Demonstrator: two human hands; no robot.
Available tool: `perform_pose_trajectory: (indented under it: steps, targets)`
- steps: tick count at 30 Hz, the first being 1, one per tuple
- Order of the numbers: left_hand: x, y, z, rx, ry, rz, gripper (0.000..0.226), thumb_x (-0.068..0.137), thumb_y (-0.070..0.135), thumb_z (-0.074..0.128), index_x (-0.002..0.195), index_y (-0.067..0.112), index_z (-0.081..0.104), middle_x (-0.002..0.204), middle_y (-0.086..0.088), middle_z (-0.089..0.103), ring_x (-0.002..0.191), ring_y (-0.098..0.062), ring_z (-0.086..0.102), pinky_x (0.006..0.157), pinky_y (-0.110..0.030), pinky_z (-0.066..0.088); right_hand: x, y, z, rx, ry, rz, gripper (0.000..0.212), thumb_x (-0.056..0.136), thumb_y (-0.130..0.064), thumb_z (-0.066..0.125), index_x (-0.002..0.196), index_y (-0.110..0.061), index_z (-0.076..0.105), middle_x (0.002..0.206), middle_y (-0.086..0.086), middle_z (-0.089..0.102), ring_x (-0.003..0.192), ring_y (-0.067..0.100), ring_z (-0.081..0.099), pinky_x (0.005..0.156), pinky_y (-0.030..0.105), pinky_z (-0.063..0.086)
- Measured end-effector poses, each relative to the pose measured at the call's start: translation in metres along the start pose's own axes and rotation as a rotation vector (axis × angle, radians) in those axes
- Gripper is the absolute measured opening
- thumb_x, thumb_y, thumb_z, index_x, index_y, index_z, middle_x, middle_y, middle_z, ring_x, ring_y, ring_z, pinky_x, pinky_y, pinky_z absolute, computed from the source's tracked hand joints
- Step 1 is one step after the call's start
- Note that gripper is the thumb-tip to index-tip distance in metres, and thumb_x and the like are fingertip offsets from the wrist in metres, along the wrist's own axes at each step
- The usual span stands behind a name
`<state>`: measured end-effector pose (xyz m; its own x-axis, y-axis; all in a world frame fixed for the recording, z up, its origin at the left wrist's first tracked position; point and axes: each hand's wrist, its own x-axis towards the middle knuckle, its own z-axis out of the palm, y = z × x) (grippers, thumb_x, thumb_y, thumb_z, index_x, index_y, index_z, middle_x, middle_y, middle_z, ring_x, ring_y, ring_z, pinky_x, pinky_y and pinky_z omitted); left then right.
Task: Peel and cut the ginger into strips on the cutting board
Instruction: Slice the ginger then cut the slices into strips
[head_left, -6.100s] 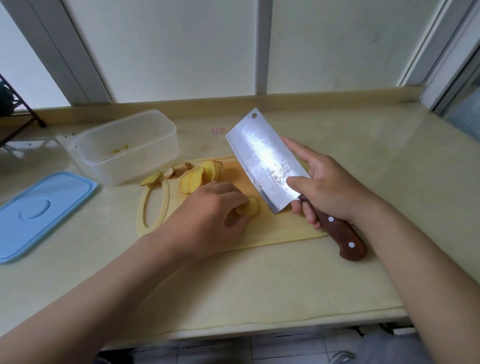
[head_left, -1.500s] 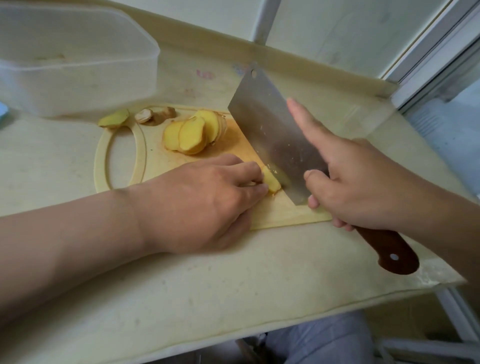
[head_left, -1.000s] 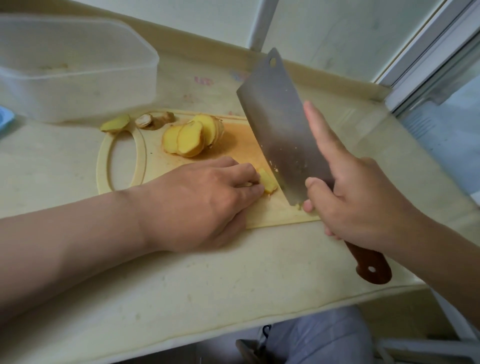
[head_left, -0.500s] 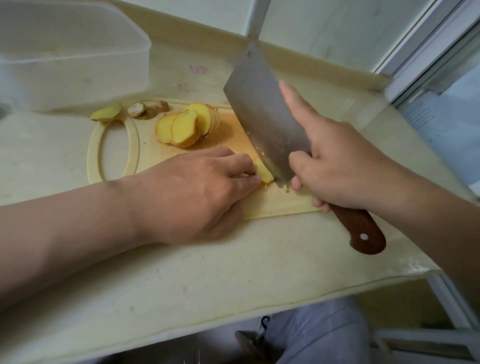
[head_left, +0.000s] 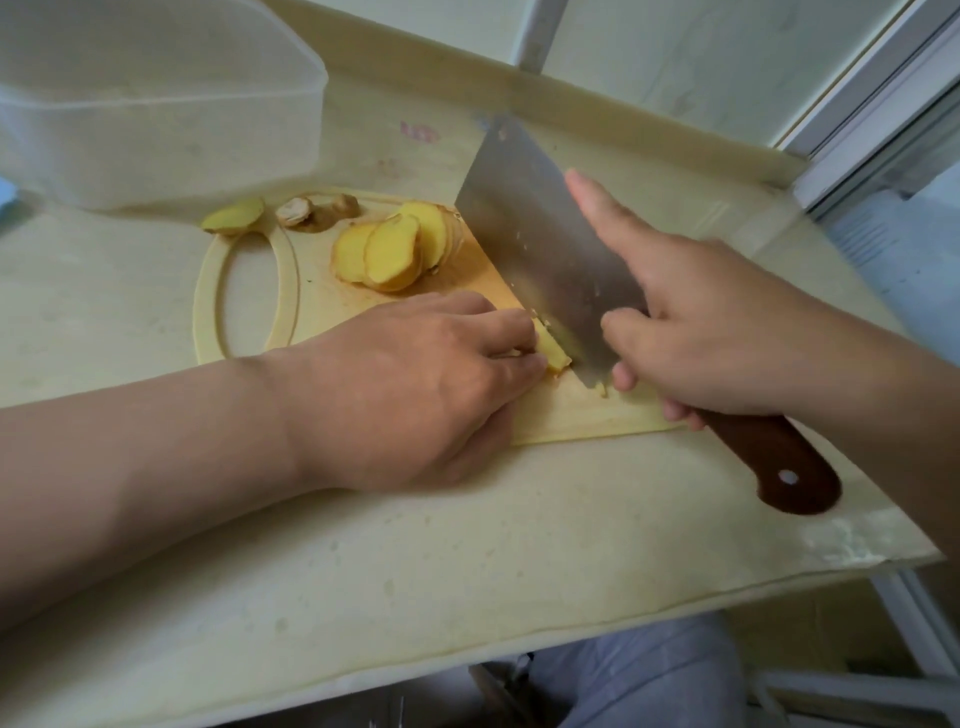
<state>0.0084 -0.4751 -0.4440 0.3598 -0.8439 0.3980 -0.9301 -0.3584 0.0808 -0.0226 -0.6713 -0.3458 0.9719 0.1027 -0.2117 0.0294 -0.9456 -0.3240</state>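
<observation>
1. Curled round the neck of the cleaver (head_left: 540, 249), at centre right: right hand (head_left: 727, 322), forefinger stretched flat along the blade's side, dark wooden handle (head_left: 779, 467) jutting toward lower right.
2. Bent at the fingertips and pressing down, mid-frame: left hand (head_left: 415, 384), pinning a small peeled ginger piece (head_left: 553, 353) to the cutting board (head_left: 249, 332), right against the cutting edge.
3. Likeliest mishap: a nicked fingertip, from any leftward drift of the edge with knuckles this close to steel.
4. Next: a skid of the ginger piece, probably wet and slick on its cut faces and too short for a firm hold. Ragged strips or a sudden blade slip as the result.
5. Possible slide of the board too: thin, smooth, pale plastic on an equally smooth cream counter (head_left: 415, 571), with no mat visible beneath.
6. Blade broad, rectangular, dull brushed steel, flecked with ginger bits. Heavy-looking, so hard to halt mid-chop.
7. Further up the board, upper centre: a fanned stack of oval slices (head_left: 384, 254), glossy yellow. Beside them, brown knobbly peel scraps (head_left: 317, 210), and one end piece (head_left: 234, 215) by the oval grip hole.
8. Upper left corner: translucent plastic container (head_left: 156, 104), round-cornered, off the board.
</observation>
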Motion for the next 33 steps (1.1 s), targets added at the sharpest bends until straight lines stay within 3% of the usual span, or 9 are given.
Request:
perform_pose_trajectory:
  steps: [7, 12, 16, 19, 23, 33]
  targets:
    - [-0.002, 0.0, -0.003, 0.01, -0.013, 0.007, 0.044, 0.097, 0.029, 0.044, 0.128, 0.004, 0.065, 0.119, -0.013, 0.065, 0.097, -0.035, 0.064, 0.088, -0.045, 0.053, -0.008, 0.004, 0.01, 0.094, 0.132, -0.024, 0.094, 0.099, -0.009, 0.045, 0.155, -0.067, -0.004, 0.073, 0.01, 0.073, 0.045, 0.024, 0.067, 0.044, 0.039, 0.06]
    - [-0.002, 0.0, -0.002, -0.002, -0.012, 0.006, 0.045, 0.097, 0.029, 0.045, 0.13, 0.004, 0.064, 0.12, -0.013, 0.064, 0.098, -0.034, 0.064, 0.088, -0.044, 0.054, -0.036, 0.014, 0.017, 0.066, 0.18, -0.018, 0.096, 0.101, -0.014, 0.046, 0.145, -0.078, -0.01, 0.071, 0.017, 0.072, 0.051, 0.031, 0.065, 0.053, 0.05, 0.059]
    - [-0.002, 0.0, -0.001, 0.011, -0.003, 0.007, 0.044, 0.097, 0.03, 0.044, 0.128, 0.004, 0.064, 0.119, -0.013, 0.064, 0.098, -0.034, 0.064, 0.089, -0.044, 0.053, -0.031, 0.012, 0.012, -0.021, 0.118, -0.05, 0.093, 0.101, -0.015, 0.047, 0.15, -0.072, -0.009, 0.071, 0.013, 0.072, 0.05, 0.026, 0.064, 0.053, 0.047, 0.058]
    - [-0.002, 0.0, 0.0, 0.022, 0.002, 0.008, 0.044, 0.097, 0.029, 0.045, 0.127, 0.004, 0.065, 0.118, -0.013, 0.065, 0.098, -0.035, 0.063, 0.089, -0.044, 0.053, -0.021, 0.005, 0.002, -0.034, 0.02, -0.016, 0.092, 0.102, -0.012, 0.045, 0.151, -0.072, -0.005, 0.072, 0.009, 0.071, 0.046, 0.024, 0.067, 0.045, 0.041, 0.06]
    - [-0.001, 0.0, 0.0, 0.027, 0.003, 0.018, 0.045, 0.097, 0.029, 0.044, 0.125, 0.003, 0.066, 0.117, -0.014, 0.065, 0.096, -0.036, 0.063, 0.088, -0.045, 0.053, -0.005, -0.004, -0.007, -0.053, -0.059, 0.012, 0.094, 0.098, -0.008, 0.044, 0.155, -0.066, -0.002, 0.075, 0.006, 0.071, 0.044, 0.023, 0.067, 0.045, 0.045, 0.061]
    - [-0.002, 0.002, -0.003, 0.039, 0.006, 0.026, 0.042, 0.098, 0.026, 0.045, 0.126, 0.002, 0.066, 0.118, -0.015, 0.065, 0.096, -0.035, 0.065, 0.088, -0.044, 0.053, -0.042, 0.015, 0.016, 0.191, 0.129, 0.023, 0.092, 0.102, -0.011, 0.043, 0.15, -0.073, -0.005, 0.071, 0.014, 0.073, 0.047, 0.025, 0.067, 0.044, 0.035, 0.059]
